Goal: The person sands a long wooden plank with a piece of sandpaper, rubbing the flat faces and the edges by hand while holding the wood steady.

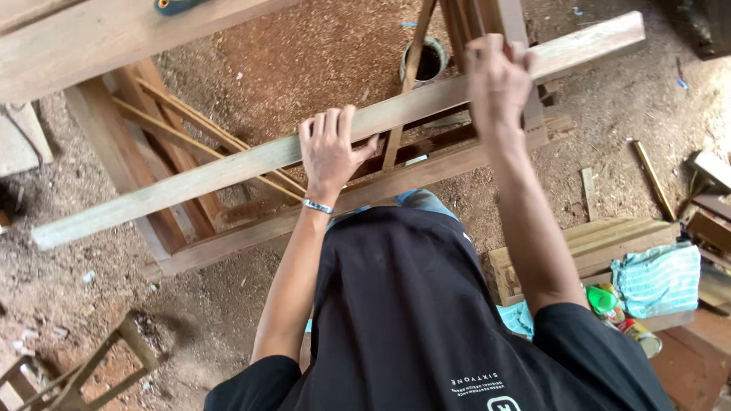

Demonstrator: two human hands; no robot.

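The person's left hand (329, 148) and right hand (499, 76) both gripped a long pale plank (228, 167), held slanting above a wooden frame (190, 221) on the sawdust floor (320, 53).

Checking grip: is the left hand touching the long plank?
Touching. The head view shows the left hand wrapped over the long plank, fingers curled over its top edge.

Beyond the right hand (499, 76) stands a round tin (426, 59) on the sawdust floor (304, 46). Below that hand's arm, a striped cloth (659, 278) lies on a low wooden pallet (601, 243) (cans (636, 335) beside it).
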